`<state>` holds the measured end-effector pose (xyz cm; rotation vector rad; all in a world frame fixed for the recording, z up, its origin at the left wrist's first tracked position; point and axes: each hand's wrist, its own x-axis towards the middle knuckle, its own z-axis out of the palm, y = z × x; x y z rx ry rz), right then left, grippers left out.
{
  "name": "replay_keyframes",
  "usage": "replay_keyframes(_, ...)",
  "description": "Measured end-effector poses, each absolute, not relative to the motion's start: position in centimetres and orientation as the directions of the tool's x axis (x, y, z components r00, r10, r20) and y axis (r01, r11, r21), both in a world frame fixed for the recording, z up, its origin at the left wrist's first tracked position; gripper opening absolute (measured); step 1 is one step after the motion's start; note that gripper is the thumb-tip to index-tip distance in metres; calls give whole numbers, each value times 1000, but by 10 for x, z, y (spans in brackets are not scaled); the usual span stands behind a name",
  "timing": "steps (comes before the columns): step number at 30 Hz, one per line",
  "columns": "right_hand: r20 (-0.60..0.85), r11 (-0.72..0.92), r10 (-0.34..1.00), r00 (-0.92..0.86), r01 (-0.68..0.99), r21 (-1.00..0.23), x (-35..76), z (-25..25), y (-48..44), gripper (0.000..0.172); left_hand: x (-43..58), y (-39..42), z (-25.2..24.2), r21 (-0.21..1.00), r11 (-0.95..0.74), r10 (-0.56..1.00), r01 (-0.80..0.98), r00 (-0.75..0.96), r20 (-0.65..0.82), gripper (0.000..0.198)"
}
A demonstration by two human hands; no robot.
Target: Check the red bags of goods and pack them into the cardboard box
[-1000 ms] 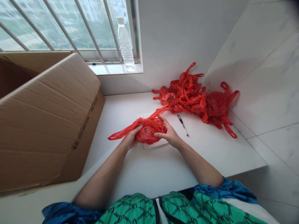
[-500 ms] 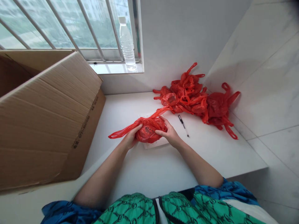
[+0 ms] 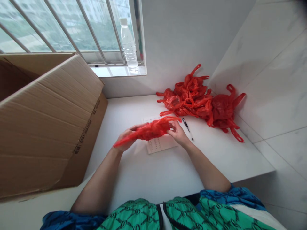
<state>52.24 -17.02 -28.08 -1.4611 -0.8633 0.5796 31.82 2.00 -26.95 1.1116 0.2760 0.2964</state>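
Between my two hands is a red plastic bag (image 3: 153, 129), held above a sheet of printed paper (image 3: 160, 145) on the white tabletop. My left hand (image 3: 127, 137) grips the bag's left end, its fingers partly behind the plastic and a loose handle trailing over it. At the right end, my right hand (image 3: 177, 133) pinches the bag between thumb and fingers. The bag is blurred, and what it contains is hidden. A black-capped pen (image 3: 188, 128) lies just right of my right hand.
Several tied red plastic bags (image 3: 199, 99) are heaped against the wall at the back right. A large open cardboard box (image 3: 52, 127) stands at the left. On the window sill is a clear water bottle (image 3: 129, 48), beside the barred window (image 3: 72, 28).
The bag has been turned and lifted, so its dark handwritten marks no longer show and more of the paper is visible. My left hand has moved a little left.
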Motion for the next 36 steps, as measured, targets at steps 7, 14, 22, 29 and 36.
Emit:
replay_keyframes(7,26,-199,874,486,406,-892,526,-278,-179,32,325,6,-261,975,167,477,145,854,-209,48)
replay_keyframes(14,112,35,912,394,197,-980,495,-285,-166,26,341,-40,-256,974,-205,526,101,850,22,30)
replay_keyframes(22,147,-62,842,518,365,-929,519,-277,-177,18,328,-8,-262,934,-316,760,168,633,144,45)
replay_keyframes(29,125,-140,888,443,519,-843,509,-278,-177,19,355,-54,-252,559,-804,456,203,814,360,46)
replay_keyframes(36,126,-346,828,546,676,-651,523,-271,-183,16,374,-64,-287,235,-921,347,310,928,135,61)
